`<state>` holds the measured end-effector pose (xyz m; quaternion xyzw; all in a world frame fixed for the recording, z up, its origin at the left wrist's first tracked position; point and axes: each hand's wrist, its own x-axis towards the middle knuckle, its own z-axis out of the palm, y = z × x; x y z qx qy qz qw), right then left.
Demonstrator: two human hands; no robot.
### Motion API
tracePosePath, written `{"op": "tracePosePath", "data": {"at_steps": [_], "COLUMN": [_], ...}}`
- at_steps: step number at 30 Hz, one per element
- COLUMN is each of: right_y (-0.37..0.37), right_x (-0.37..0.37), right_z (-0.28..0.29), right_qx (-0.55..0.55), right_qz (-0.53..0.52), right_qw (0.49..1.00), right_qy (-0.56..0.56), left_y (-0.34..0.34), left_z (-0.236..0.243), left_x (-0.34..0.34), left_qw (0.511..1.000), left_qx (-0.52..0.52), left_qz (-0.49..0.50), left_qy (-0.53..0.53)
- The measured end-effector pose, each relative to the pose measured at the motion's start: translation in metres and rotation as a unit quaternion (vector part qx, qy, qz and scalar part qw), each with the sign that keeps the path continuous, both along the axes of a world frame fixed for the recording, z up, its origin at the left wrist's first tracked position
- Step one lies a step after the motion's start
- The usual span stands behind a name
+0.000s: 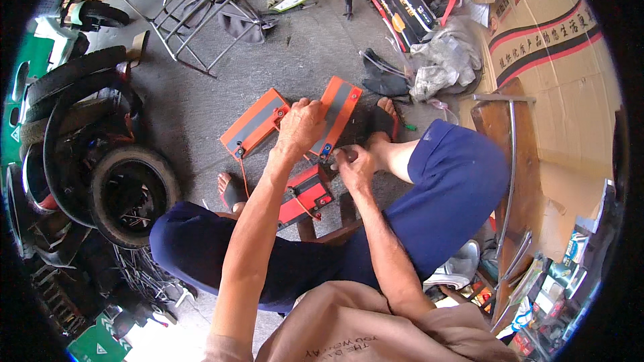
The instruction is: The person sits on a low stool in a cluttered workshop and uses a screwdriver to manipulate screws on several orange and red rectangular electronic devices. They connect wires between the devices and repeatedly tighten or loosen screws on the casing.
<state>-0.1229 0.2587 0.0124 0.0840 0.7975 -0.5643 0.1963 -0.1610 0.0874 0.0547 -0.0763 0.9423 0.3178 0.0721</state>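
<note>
Two orange batteries with grey stripes lie on the floor between my feet: the left battery and the right battery. A red battery sits closer to me, with a thin wire across its top. My left hand is closed, knuckles up, against the left edge of the right orange battery; what its fingers grip is hidden. Beside that battery's near end, by a blue terminal, my right hand is pinched around something too small to make out. An orange wire runs down from the left battery's near terminal.
Tires are piled at the left, with a tangle of cables below. A metal rack stands at the far left. Grey plastic bags lie far right, beside a large cardboard sheet. A wooden board leans at the right.
</note>
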Motion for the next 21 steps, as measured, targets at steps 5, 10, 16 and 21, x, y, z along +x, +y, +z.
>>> {"op": "tracePosePath", "data": {"at_steps": [5,10,16,21], "right_y": [-0.003,0.003,0.003,0.002], "right_x": [-0.003,0.000,0.002,0.003], "right_z": [0.000,-0.025,-0.033,-0.028], "right_qx": [0.025,0.038,-0.008,-0.062], "right_qz": [-0.014,0.020,-0.003,-0.029], "right_qw": [0.999,0.994,0.999,0.998], "right_qy": [0.014,0.097,0.042,0.007], "left_y": [-0.014,-0.001,0.018,0.027], "left_z": [0.008,0.013,-0.004,-0.022], "left_x": [0.034,0.072,0.088,0.084], "left_qw": [0.999,0.994,0.981,0.954], "left_qx": [-0.043,-0.032,0.138,0.224], "left_qz": [0.016,0.019,0.120,0.193], "left_qy": [-0.029,-0.107,-0.067,-0.041]}}
